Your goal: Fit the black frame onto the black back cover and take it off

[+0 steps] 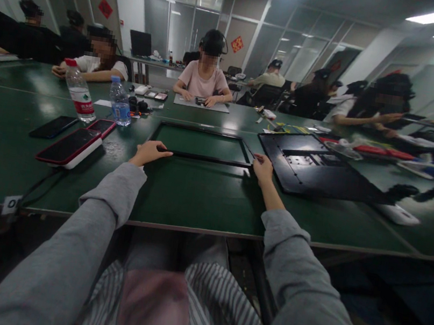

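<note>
A thin black rectangular frame (209,159), like a monitor bezel, is held between my hands over the green table. Its near side is raised off the tabletop, and green shows through its opening. My left hand (150,153) grips the near left corner with thumb and fingers. At the near right corner my right hand (262,170) is closed on the same frame; a thin dark strip by its fingertips is too small to tell apart from the frame's side. Just right of that hand lies a large black panel (297,169), like a monitor back cover.
Left on the green table (194,202) are a red-capped bottle (78,93), a blue-capped bottle (120,104), a dark phone (54,126) and red-edged devices (70,145) with a cable. Plastic bags (381,152) lie right. A person (205,76) sits opposite.
</note>
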Demonstrator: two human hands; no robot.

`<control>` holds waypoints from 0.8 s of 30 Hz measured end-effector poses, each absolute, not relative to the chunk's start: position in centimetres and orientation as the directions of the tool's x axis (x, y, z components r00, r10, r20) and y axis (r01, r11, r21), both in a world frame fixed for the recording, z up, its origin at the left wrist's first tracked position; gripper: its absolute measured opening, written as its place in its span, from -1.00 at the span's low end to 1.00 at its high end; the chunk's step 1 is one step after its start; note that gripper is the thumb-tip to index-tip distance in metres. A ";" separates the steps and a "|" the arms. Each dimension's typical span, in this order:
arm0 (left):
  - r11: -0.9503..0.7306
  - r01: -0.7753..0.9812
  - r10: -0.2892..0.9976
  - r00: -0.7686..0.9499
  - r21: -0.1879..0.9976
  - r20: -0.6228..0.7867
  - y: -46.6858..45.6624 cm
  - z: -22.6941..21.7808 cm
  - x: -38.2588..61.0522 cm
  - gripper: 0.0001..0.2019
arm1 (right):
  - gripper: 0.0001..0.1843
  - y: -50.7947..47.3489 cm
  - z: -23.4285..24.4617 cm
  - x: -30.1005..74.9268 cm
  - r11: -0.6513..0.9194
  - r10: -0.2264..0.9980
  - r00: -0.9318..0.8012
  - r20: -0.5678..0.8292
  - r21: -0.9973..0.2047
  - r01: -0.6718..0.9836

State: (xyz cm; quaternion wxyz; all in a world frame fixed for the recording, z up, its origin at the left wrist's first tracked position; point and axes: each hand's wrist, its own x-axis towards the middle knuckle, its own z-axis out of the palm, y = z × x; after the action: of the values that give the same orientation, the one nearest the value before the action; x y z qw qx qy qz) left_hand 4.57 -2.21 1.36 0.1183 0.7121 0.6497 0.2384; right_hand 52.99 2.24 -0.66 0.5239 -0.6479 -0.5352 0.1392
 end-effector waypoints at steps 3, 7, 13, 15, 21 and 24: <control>-0.076 0.852 0.989 -0.003 0.518 0.151 -2.7 2.1 4.9 -0.50 | -0.65 2.6 -0.7 53.2 0.161 0.826 0.389 0.408 -0.832 0.530; -0.099 0.815 0.982 -0.014 0.571 0.191 -2.8 2.3 5.0 -0.47 | -0.56 2.9 -0.4 53.6 0.178 0.775 0.425 0.468 -0.806 0.564; -0.114 0.711 0.965 -0.088 0.694 0.248 -1.8 1.7 4.7 -0.54 | -0.56 2.3 1.1 54.3 0.232 0.657 0.540 0.526 -0.822 0.520; -0.112 0.648 0.957 -0.133 0.753 0.257 -1.4 1.6 4.6 -0.56 | -0.59 1.9 1.6 54.9 0.237 0.603 0.583 0.544 -0.821 0.520; -0.175 0.326 0.921 -0.278 0.929 0.271 -1.6 2.1 5.0 -0.46 | -0.53 0.3 3.3 56.3 0.013 0.426 0.733 0.530 -0.814 0.581; -0.191 0.166 0.911 -0.337 0.968 0.238 -2.2 2.8 5.5 -0.42 | -0.36 -0.4 3.3 58.1 -0.192 0.295 0.839 0.457 -0.832 0.520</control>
State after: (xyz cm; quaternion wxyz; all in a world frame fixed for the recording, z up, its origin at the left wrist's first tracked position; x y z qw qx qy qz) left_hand 5.52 -2.18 2.81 0.3105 0.4849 0.5551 0.6003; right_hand 58.05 -0.43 3.26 0.5772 -0.7658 -0.2663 -0.0975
